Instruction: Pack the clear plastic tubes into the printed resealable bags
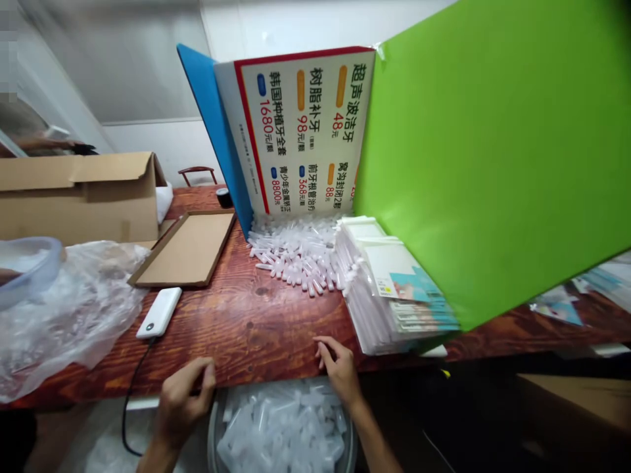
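My left hand (185, 397) rests at the near edge of the wooden table (256, 328), fingers curled loosely with nothing in them. At the same edge, further right, my right hand (338, 368) has its fingertips on the wood and holds nothing. Between and below my hands stands a basin (283, 427) full of small clear plastic tubes. A heap of the same tubes (296, 253) lies further back on the table. A stack of clear packaged cards (394, 289) stands just right of my right hand.
A printed price board (300, 131), a blue panel (217, 131) and a green panel (493, 151) wall in the back and right. On the left lie a white power bank (160, 312) with a cable, crumpled plastic sheeting (69, 309), a flat tray (190, 249) and a cardboard box (79, 194).
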Demonstrator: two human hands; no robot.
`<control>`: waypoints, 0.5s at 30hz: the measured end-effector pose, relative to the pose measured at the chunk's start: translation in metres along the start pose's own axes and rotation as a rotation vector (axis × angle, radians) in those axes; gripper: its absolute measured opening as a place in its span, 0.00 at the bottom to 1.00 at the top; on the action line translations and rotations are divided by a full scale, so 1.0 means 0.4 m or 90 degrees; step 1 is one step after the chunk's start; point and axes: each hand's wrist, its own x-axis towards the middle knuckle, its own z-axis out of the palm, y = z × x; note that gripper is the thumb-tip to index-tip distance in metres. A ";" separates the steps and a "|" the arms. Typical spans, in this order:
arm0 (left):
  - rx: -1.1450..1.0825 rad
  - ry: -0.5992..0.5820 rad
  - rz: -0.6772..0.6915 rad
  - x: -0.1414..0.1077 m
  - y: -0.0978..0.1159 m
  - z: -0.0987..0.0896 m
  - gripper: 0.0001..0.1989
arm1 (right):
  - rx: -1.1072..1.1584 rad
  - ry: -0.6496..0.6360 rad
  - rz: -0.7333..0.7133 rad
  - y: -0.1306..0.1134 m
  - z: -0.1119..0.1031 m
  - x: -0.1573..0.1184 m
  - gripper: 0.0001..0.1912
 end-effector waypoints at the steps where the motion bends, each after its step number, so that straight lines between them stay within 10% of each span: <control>1: -0.010 -0.027 0.016 0.018 0.018 0.020 0.06 | 0.008 -0.006 -0.004 0.003 -0.002 0.001 0.19; 7: -0.027 -0.166 0.072 0.065 0.096 0.101 0.07 | 0.015 -0.077 -0.031 -0.032 -0.034 0.010 0.16; 15: -0.182 -0.127 0.045 0.072 0.139 0.190 0.07 | -0.307 -0.398 -0.122 -0.005 -0.069 -0.119 0.18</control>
